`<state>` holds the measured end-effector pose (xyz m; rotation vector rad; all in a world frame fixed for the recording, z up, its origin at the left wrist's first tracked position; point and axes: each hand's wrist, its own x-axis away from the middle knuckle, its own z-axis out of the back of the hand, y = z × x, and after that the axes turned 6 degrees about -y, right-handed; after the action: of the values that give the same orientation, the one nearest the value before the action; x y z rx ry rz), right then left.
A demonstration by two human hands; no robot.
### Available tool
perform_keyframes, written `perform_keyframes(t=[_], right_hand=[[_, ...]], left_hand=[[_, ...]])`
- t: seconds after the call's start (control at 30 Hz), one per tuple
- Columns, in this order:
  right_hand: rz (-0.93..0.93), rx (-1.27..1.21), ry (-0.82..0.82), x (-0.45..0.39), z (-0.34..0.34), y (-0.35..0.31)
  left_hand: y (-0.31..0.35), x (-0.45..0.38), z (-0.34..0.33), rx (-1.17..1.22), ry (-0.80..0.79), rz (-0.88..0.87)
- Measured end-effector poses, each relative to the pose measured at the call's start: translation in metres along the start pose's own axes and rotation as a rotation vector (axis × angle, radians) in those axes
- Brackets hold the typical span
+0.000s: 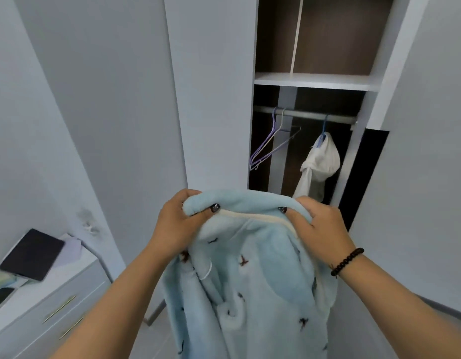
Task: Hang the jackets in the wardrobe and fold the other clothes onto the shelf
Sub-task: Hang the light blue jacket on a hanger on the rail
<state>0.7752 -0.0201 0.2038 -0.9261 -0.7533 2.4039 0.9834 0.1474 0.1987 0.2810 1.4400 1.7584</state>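
Fleece jacket (250,281) hangs long axis vertical, collar up toward wardrobe (315,81); our left hand (177,224) and right hand (320,229) fingers clamped on collar.

A flat black tablet (31,253) lies on a white chest of drawers (47,307) with slim brass handles (59,309), beside a pale lilac cloth (70,248).

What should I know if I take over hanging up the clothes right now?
Left hand and right hand: each grips the collar of the light blue fleece jacket, held up in front of the open wardrobe.
Rail: empty purple hangers on the left, a white garment already hanging on the right.
Shelf above the rail: no folded clothes visible.
Left to do: put the blue jacket on a hanger and hang it, then fold the other clothes onto the shelf.
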Motion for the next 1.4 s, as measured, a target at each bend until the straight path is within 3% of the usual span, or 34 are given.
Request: perform_keyframes(t=[0.17,0.3,0.43,0.63,0.8,1.03,1.2,1.4], right_hand=[[0.098,0.134,0.139,-0.062,-0.027,-0.021],[0.07,0.156,0.231,-0.101,-0.044,-0.031],[0.009,0.076,0.299,-0.129,-0.059,-0.03],[-0.04,0.024,0.263,-0.165,-0.082,-0.009],[-0.091,0.0,0.169,-0.194,-0.106,0.028],[-0.304,-0.012,0.205,-0.225,-0.119,0.123],[-0.492,-0.116,0.164,-0.245,-0.137,0.171],[-0.627,-0.146,0.073,-0.27,-0.146,0.198]], left_hand=[[-0.049,-0.05,0.037,-0.274,-0.268,0.0],[-0.09,-0.083,0.055,-0.513,-0.248,0.038],[-0.106,-0.111,0.082,-0.377,-0.203,0.009],[-0.096,-0.149,0.081,-0.094,-0.244,-0.137],[-0.098,-0.193,0.044,-0.126,-0.198,-0.158],[-0.125,-0.266,-0.015,-0.391,-0.373,0.011],[-0.134,-0.306,-0.051,-0.352,-0.282,-0.161],[-0.149,-0.344,-0.099,-0.149,-0.277,-0.139]])
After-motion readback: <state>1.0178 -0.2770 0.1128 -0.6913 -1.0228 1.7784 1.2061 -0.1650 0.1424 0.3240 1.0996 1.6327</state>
